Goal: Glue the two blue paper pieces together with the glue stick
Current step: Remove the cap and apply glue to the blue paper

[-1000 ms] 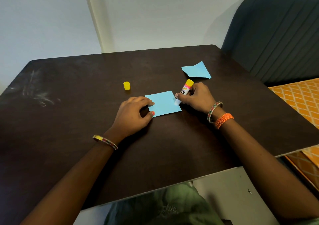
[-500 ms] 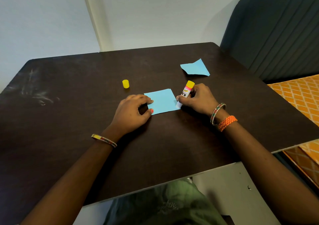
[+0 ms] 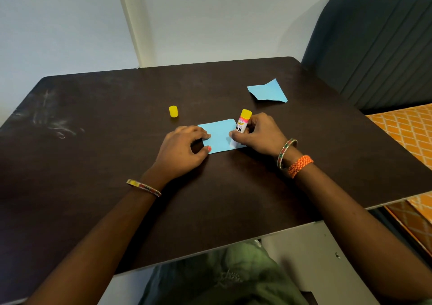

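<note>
A blue paper rectangle (image 3: 219, 136) lies flat in the middle of the dark table (image 3: 93, 164). My left hand (image 3: 181, 151) presses on its left edge with fingertips and thumb. My right hand (image 3: 258, 136) grips the glue stick (image 3: 242, 123), white with a yellow end up, its lower tip touching the paper's right side. The second blue paper piece (image 3: 268, 91), an irregular shape, lies apart at the back right. The yellow cap (image 3: 173, 111) stands alone behind my left hand.
A dark padded seat back (image 3: 374, 42) stands to the right of the table, with an orange patterned cushion (image 3: 409, 129) below it. A pale wall (image 3: 70, 24) runs behind the table. Chalky smears (image 3: 51, 120) mark the table's left part.
My right hand has slid the glue stick along the paper's right side, from the far edge toward the near edge. My left hand has stayed on the paper.
</note>
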